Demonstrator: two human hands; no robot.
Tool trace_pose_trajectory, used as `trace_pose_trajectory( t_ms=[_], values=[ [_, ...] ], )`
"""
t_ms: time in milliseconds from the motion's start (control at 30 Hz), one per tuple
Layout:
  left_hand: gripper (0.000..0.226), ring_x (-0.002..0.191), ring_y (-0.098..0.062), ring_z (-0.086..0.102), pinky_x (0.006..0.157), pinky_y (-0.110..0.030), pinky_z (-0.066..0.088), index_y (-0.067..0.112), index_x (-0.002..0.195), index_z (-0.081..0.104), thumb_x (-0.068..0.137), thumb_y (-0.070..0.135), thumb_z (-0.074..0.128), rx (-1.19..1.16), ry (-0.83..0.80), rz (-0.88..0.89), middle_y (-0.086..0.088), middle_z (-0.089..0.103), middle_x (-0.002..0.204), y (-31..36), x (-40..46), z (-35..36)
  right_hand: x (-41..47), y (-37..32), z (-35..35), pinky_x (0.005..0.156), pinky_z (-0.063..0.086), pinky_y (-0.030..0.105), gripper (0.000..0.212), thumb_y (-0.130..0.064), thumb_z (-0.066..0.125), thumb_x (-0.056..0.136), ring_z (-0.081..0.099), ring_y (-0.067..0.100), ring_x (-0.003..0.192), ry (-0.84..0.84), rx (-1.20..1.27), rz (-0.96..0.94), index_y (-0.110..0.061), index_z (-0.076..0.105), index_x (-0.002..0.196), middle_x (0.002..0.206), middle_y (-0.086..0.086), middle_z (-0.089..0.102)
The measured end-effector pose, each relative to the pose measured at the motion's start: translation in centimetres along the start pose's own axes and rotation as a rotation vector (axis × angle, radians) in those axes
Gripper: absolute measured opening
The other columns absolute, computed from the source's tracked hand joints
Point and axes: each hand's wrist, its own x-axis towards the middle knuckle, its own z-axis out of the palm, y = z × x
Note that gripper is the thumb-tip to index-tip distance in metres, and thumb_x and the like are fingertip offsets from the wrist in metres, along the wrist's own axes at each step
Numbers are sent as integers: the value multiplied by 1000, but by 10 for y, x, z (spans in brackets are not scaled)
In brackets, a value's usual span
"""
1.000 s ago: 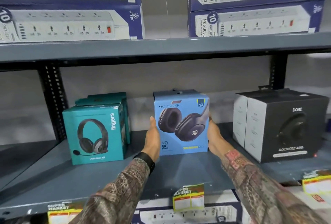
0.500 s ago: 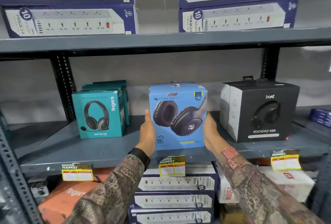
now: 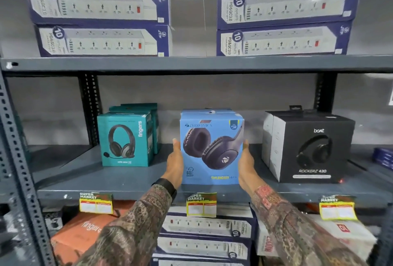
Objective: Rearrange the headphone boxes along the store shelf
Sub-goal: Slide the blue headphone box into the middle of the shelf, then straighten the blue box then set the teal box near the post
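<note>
Both hands [image 3: 175, 164] still clasp the blue box [image 3: 211, 148], now nearer the shelf [image 3: 127, 187] edge.

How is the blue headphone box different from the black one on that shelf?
The blue box is held between the left hand and right hand; the black box stands untouched to its right. Blue reads Zebronics, black reads boat. The black looks wider. Both picture headphones and face forward.

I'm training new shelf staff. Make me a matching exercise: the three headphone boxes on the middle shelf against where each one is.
Column one:
1. teal box
2. blue box
3. black box

Column two:
A. right end of the row, untouched
B. left end, next to the upright post
C. centre, clasped between the left hand and the right hand

Pairs: 1-B, 2-C, 3-A
</note>
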Motion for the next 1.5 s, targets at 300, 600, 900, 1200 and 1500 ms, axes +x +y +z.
trace_pose_trajectory(
  t_ms=[300, 600, 900, 1200, 1500],
  values=[
    [67, 159, -29, 44, 135, -49, 27, 13, 165, 42, 113, 55, 34, -72, 67, 163, -11, 52, 168, 1, -36, -51, -72, 24, 11, 71, 42, 40, 35, -43, 48, 107, 58, 29, 85, 475, -31, -402, -13, 60, 93, 91, 9, 65],
    [43, 131, -9, 50, 108, -34, 41, 34, 148, 54, 108, 48, 57, 188, -55, 333, 20, 57, 137, -5, -10, -113, -95, 54, 52, 97, 50, 52, 15, -19, 68, 103, 60, 29, 110, 483, -187, -628, -9, 67, 113, 116, 4, 57],
    [77, 152, -3, 50, 130, -41, 39, 40, 171, 25, 106, 32, 66, 495, -548, 410, 22, 54, 165, -37, 16, -76, -70, 50, 13, 105, 43, 39, 57, -27, 75, 99, 52, 16, 126, 361, -311, -567, -16, 55, 151, 148, 7, 58],
    [72, 141, -3, 61, 126, -32, 43, 35, 171, 30, 109, 13, 61, 567, -380, 476, 17, 68, 150, -33, 0, -61, -42, 43, -7, 106, 55, 54, 41, -10, 71, 101, 69, 29, 119, 265, -323, -540, -14, 64, 140, 129, 6, 74],
    [86, 129, 7, 62, 112, -15, 46, 30, 173, 16, 105, 24, 69, 590, -332, 476, 38, 59, 138, -37, -5, -60, -58, 41, -8, 100, 54, 39, 43, -14, 74, 99, 66, 27, 120, 334, -313, -570, -12, 62, 141, 134, 9, 68]
  ],
)
